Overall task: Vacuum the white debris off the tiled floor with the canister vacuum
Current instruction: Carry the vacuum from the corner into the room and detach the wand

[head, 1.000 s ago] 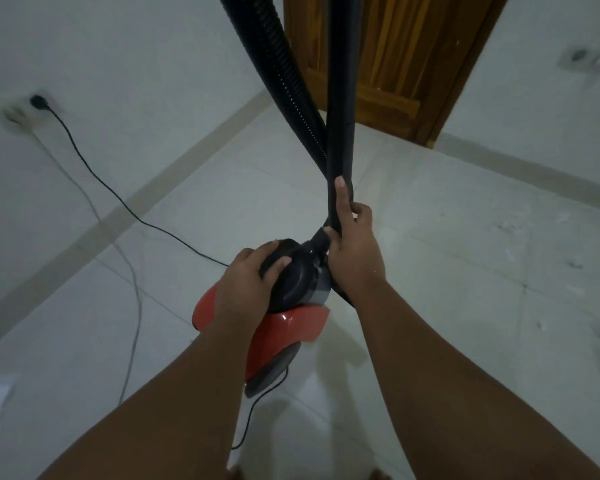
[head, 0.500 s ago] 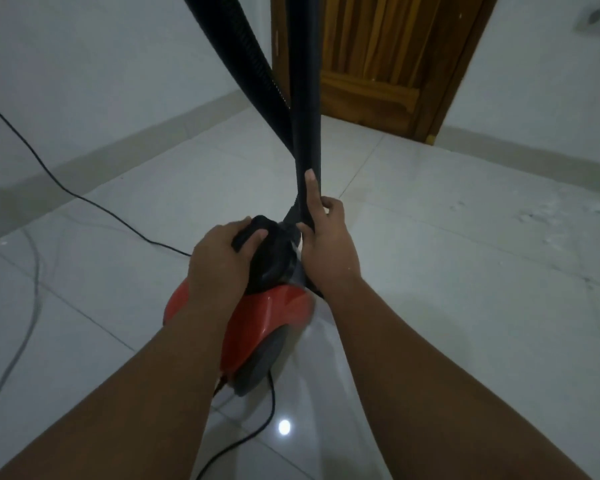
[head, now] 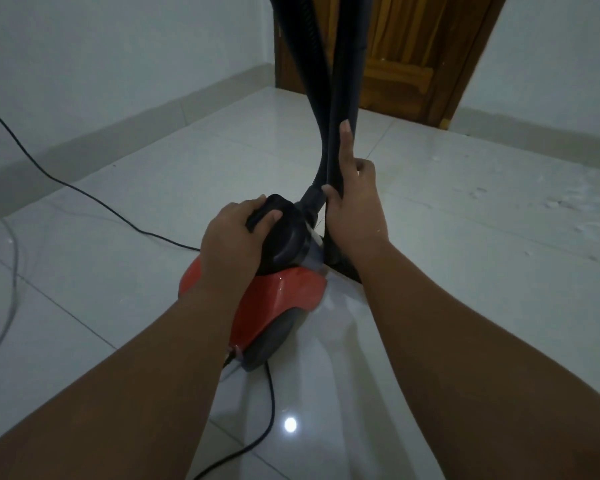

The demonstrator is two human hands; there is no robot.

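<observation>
A red canister vacuum (head: 281,296) with a black top sits on the white tiled floor (head: 465,306) in front of me. My left hand (head: 236,233) grips the black handle on its top. My right hand (head: 354,209) is closed around the black wand (head: 347,81), which stands upright beside the ribbed black hose (head: 305,64); both run out of the top of the frame. White debris (head: 565,209) is scattered on the tiles at the right. The wand's lower end is hidden behind my right wrist.
The black power cord (head: 84,192) crosses the floor from the left wall and trails behind the vacuum toward me. A grey cable (head: 11,271) lies at the far left. A wooden door (head: 413,53) stands closed ahead, with white walls on both sides.
The view has swung down and right, so the wall socket at the left has left the frame. The vacuum and both hands hold the same grip and sit a little lower in view.
</observation>
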